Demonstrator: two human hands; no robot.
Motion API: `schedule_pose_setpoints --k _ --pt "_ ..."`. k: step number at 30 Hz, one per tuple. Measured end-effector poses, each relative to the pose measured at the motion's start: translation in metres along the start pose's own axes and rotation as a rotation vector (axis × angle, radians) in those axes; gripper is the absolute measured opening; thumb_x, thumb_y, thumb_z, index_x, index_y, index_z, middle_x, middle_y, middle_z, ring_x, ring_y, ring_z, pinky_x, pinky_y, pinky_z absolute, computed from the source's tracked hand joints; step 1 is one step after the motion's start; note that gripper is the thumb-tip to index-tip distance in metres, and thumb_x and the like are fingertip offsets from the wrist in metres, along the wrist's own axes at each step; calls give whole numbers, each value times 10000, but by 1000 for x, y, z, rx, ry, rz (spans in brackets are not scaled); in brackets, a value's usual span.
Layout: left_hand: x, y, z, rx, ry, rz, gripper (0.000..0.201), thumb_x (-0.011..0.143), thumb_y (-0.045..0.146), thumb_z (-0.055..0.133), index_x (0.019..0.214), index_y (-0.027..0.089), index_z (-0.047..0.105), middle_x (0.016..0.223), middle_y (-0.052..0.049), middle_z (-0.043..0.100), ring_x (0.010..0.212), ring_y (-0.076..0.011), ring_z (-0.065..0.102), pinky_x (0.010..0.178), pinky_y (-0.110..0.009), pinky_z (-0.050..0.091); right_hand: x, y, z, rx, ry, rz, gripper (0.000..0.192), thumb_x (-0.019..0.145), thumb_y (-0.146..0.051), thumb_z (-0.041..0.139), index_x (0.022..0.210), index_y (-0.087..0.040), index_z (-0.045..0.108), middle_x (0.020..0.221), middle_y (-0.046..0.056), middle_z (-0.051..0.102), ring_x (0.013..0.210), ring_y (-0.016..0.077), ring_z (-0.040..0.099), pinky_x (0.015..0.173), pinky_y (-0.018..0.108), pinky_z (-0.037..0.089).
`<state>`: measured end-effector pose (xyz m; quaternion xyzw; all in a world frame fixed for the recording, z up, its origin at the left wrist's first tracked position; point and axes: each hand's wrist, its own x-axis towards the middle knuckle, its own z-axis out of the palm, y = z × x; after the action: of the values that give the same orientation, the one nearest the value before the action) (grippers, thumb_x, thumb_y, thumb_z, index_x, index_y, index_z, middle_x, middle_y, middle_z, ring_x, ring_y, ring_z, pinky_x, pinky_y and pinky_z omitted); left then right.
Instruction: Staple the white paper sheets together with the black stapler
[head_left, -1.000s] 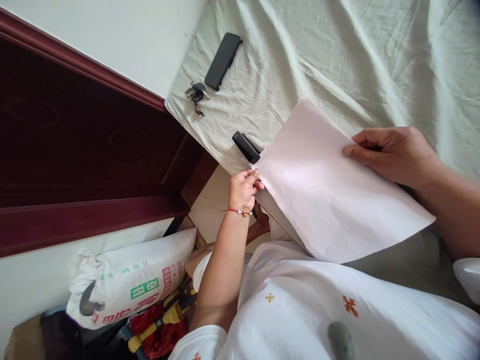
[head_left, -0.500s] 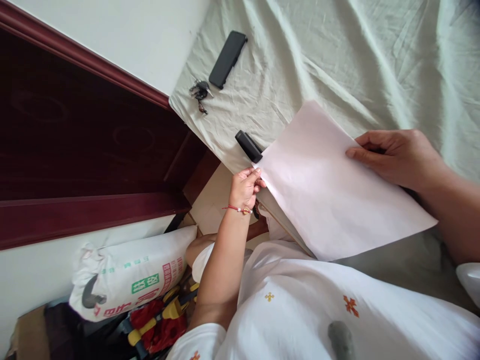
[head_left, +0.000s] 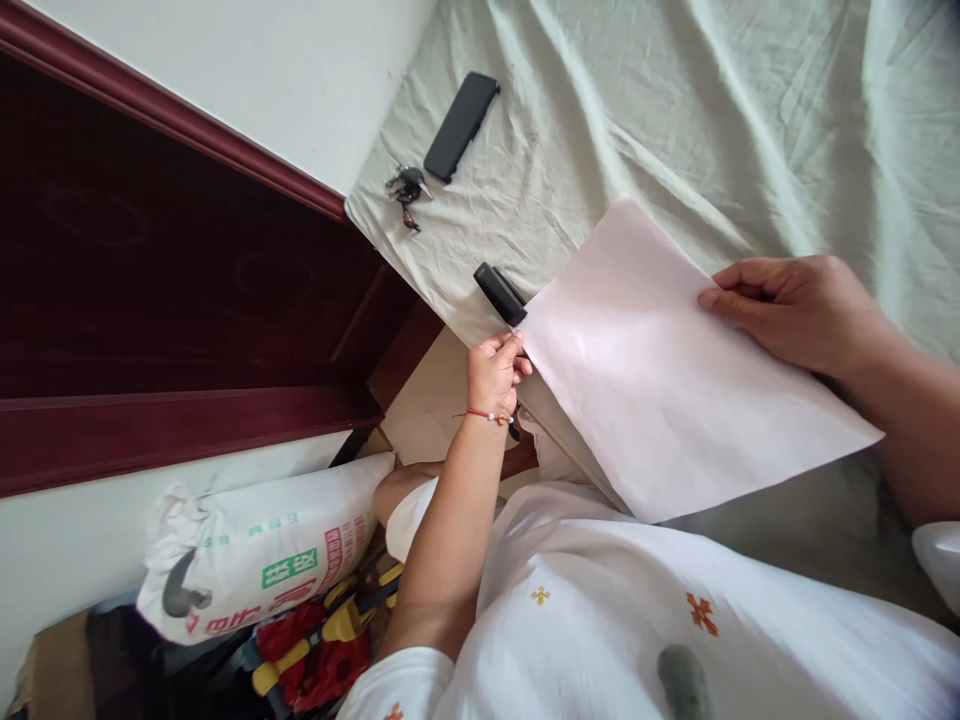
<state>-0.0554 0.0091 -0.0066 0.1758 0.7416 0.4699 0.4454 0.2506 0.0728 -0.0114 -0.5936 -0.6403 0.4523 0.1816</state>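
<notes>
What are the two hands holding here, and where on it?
Both hold one sheet of paper: the left hand pinches its left corner near the stapler, and the right hand has its grip on the right edge.

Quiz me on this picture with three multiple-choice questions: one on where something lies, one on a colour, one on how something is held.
1. Where do the keys lie?
A. beside the phone
B. on the sack
C. under the paper

2. What colour is the bracelet on the left wrist?
A. blue
B. red
C. green

3. How is the paper held?
A. left hand only
B. lying untouched
C. left hand and right hand

Answers: A, the keys sit near the phone on the sheet; B, the cord is red; C, each hand pinches an edge.
</notes>
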Motion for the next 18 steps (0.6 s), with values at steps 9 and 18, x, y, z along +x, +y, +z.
schedule_pose_setpoints --k 9,18 --pt "14 -22 -14 471 253 811 350 900 397 695 1177 191 639 1178 -119 716 990 -179 697 789 -279 569 2 9 2 100 -20 41 382 816 -556 676 947 -205 754 671 1 682 543 110 536 513 251 437" --pt "25 -3 -19 819 -46 1068 503 1036 513 440 1414 223 603 1442 -111 658 1431 -242 540 1215 -399 407 2 8 2 117 -20 62 339 831 -522 683 944 -210 753 697 -2 696 556 109 556 511 246 442"
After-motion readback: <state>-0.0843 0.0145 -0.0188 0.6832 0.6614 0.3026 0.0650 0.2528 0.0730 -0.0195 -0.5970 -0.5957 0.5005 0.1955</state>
